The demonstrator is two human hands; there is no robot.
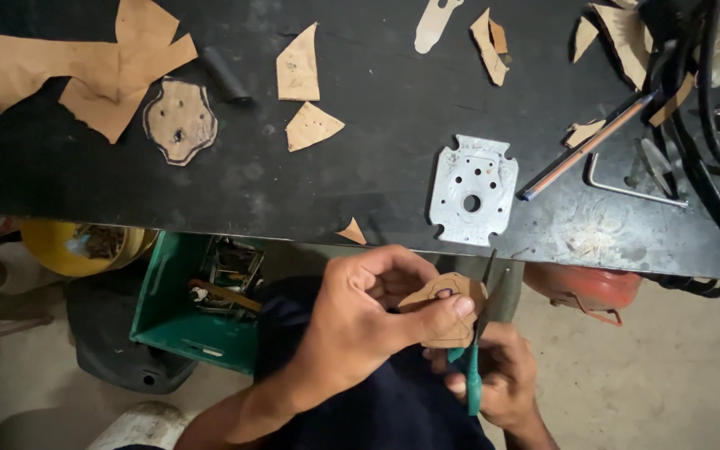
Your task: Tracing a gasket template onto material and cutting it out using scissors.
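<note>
Pinched between thumb and forefinger, the left hand (360, 321) grip clamps a small brown cardboard gasket cut-out (447, 307) at lower centre of the frame, below the black table (360, 167) edge. The right hand (497, 379) is closed round green-handled scissors (475, 350), blades at the cut-out's right rim. Thin, light and easily bent, the card seems best held near the cutting line. A pale metal plate (472, 190) lies above.

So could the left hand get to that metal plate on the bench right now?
Probably not freely: the left hand is pinching the brown cutout. The metal plate lies uncovered just beyond it, near the bench edge.
</note>
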